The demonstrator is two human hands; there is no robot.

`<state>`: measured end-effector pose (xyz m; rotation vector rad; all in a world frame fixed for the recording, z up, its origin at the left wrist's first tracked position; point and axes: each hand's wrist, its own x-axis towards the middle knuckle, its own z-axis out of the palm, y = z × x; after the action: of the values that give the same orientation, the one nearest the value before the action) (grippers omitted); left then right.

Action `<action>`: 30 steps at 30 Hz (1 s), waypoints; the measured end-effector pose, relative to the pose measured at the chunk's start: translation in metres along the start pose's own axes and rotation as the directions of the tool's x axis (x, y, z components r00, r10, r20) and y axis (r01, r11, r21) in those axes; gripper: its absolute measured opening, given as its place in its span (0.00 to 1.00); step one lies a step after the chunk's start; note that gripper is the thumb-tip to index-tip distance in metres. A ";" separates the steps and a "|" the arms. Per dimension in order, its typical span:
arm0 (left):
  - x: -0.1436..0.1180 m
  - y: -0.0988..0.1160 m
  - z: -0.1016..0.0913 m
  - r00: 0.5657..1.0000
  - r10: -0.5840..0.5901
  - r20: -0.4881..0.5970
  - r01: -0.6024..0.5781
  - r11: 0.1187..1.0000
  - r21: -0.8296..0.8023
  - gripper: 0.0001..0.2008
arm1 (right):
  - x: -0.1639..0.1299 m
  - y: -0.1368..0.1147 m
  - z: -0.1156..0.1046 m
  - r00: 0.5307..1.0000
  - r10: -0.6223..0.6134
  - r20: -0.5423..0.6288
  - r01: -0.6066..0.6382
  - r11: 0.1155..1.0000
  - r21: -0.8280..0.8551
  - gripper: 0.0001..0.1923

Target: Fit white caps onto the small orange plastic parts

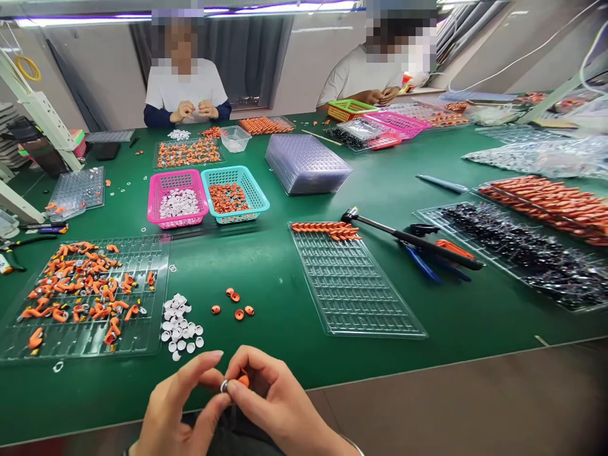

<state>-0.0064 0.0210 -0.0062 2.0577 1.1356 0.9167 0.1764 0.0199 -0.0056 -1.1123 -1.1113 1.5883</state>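
My right hand (273, 396) pinches a small curved orange part (244, 380) at the near edge of the green table. A silvery-white round end (224, 385) of that part points left. My left hand (183, 402) has its thumb and a bent finger at this round end, its index finger raised away. The rest of the part is hidden by my right fingers. Just beyond my hands lie a pile of white round caps (178, 326) and several loose orange cups (239, 314).
Left is a clear tray (164, 278) of orange parts; right, a slotted tray (365, 291) with orange pieces along its far end. A hammer (408, 239) and blue-handled pliers (420, 263) lie beyond. Pink (152, 201) and turquoise (262, 201) baskets stand mid-table. Two people (187, 88) sit opposite.
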 end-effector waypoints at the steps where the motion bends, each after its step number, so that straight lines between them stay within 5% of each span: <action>1: 0.004 0.002 0.000 1.000 -0.005 0.016 0.005 1.000 -0.008 0.29 | -0.001 -0.001 -0.002 0.999 -0.034 -0.014 0.033 0.999 -0.034 0.09; 6: 0.024 0.010 0.002 0.997 -0.044 0.062 0.046 0.998 -0.031 0.26 | -0.005 0.004 -0.008 0.985 -0.167 -0.044 0.159 0.977 -0.143 0.08; 13: 0.036 0.012 0.012 0.990 -0.119 0.079 0.130 0.977 -0.168 0.20 | -0.003 0.015 -0.011 0.981 -0.187 -0.050 0.181 0.978 -0.103 0.10; 18: 0.066 0.000 0.001 0.941 -0.083 0.328 0.050 0.993 0.109 0.19 | 0.002 0.012 -0.025 0.979 -0.163 -0.120 0.148 0.981 -0.128 0.11; 24: 0.118 -0.025 -0.009 0.933 -0.124 0.337 0.016 0.953 0.304 0.09 | 0.007 0.013 -0.038 0.971 -0.154 -0.183 0.144 0.987 -0.066 0.14; 30: 0.128 -0.030 -0.004 0.922 -0.129 0.365 0.012 0.952 0.307 0.08 | 0.007 0.016 -0.033 0.968 -0.214 -0.132 0.206 0.976 -0.074 0.12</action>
<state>0.0273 0.1475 0.0084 2.2871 1.1748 0.2914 0.2045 0.0295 -0.0289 -1.0886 -1.1489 1.3008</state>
